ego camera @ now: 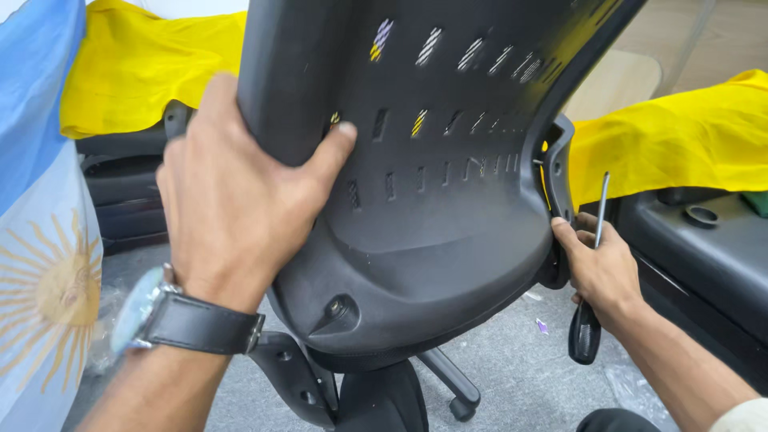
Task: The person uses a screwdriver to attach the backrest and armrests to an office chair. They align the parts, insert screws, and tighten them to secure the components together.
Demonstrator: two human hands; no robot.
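A black plastic office-chair backrest with rows of slots fills the middle of the view, its back facing me. My left hand, with a black-strapped wristwatch, grips the backrest's left edge, thumb pressed on the shell. My right hand holds a screwdriver with a black handle, shaft pointing up, and its index finger touches the black bracket at the backrest's right edge. A bolt sits low on the shell.
Yellow cloth drapes over things at the back left and right. A blue-and-white flag with a sun hangs at left. Chair base legs and a caster stand on grey floor. A black surface lies at right.
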